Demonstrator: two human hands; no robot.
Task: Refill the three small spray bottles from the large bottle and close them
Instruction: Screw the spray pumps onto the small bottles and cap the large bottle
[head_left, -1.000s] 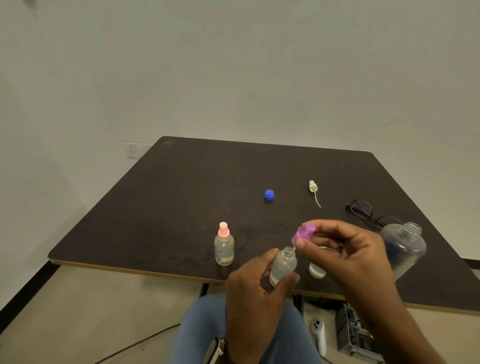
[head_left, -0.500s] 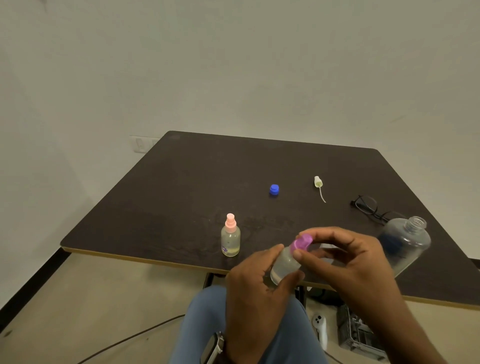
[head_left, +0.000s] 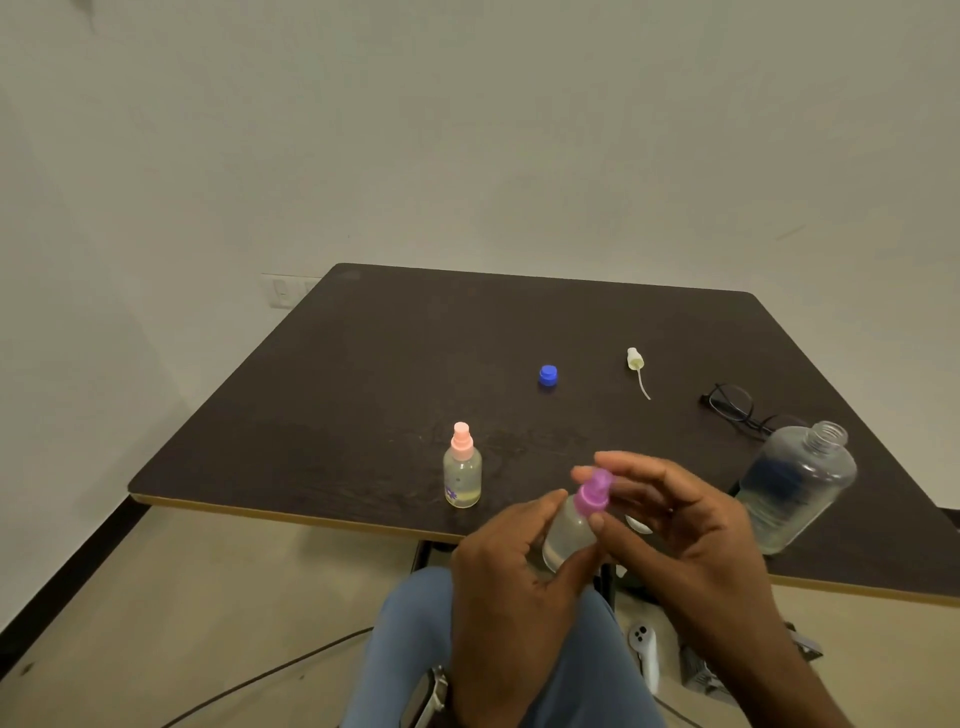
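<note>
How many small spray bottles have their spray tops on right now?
2: the pink-topped bottle stands near the table's front edge; the purple-topped bottle is held in both hands. A third bottle may be hidden behind the right hand.

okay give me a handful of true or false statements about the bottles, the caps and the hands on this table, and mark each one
1. The small clear bottle with the pink spray top stands upright on the dark wooden table. True.
2. The large clear plastic bottle has its cap on. False: its threaded neck is open.
3. The left hand holds the small clear bottle with the purple spray top. True.
4. The right hand rests flat on the table. False: its fingers are on the purple top.
5. The small blue cap sits on a bottle. False: it lies alone on the table.
6. The white spray head with its tube lies loose on the table. True.
</note>
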